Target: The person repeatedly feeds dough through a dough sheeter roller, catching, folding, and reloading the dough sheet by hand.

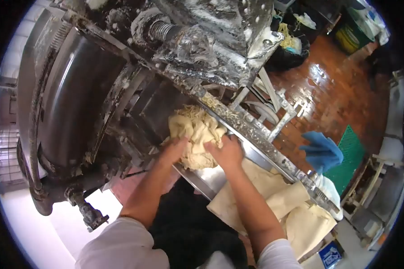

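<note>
On the metal tray [213, 178], by its near edge, a dough heap [196, 134] is grasped between left hand [177, 149] and right hand [228, 154]. Dough sheets [256, 184] are draped over the right end.

Glare spots the floor [332, 99]; curved edges fade to black.

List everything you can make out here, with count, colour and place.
dough lump: 1, cream, centre, between the hands
tray: 1, silver, under the lump
dough sheets: count unclear, cream, lower right
machine: 1, grey with white residue, top and left
roller: 1, dark grey, left
bag: at least 1, black, top right
bin: 1, green, top right
floor: 1, reddish brown, right
cloth: 1, blue, right
mat: 1, green, beside the cloth
sleeves: 2, white, bottom
left hand, right hand: 2, bare, on the lump
</note>
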A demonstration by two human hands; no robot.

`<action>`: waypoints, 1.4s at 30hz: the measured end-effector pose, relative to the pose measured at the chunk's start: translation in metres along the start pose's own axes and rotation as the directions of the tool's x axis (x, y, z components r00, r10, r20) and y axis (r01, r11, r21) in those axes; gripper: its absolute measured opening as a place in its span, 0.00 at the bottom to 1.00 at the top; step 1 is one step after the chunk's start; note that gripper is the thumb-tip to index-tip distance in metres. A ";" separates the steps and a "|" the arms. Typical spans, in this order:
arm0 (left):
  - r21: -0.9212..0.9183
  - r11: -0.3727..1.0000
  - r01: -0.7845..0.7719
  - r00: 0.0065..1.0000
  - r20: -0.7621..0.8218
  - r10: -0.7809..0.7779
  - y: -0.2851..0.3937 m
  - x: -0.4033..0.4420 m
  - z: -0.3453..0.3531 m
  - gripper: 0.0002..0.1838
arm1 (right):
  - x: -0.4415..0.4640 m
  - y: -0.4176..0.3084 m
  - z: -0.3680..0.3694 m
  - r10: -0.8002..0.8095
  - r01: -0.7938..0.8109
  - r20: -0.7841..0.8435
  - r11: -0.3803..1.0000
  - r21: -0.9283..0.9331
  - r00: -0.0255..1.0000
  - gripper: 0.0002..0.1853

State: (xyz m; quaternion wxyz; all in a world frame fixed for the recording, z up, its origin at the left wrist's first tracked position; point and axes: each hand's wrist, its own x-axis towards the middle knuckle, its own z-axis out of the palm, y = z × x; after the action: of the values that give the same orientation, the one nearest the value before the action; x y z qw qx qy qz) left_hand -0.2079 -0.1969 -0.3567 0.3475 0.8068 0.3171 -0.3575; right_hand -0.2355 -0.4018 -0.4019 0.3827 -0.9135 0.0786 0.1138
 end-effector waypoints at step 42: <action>-0.366 0.832 -0.417 0.858 -0.462 0.226 -0.032 0.030 0.060 0.39 | -0.004 -0.004 0.040 0.072 -0.122 0.099 0.586 0.801 0.993 0.32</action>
State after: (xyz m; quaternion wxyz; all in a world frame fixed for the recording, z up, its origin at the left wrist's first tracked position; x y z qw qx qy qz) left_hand -0.2373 -0.2183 -0.4217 0.5100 0.8007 0.3122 -0.0360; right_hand -0.2441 -0.3699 -0.4257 0.7492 -0.6327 0.1607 0.1119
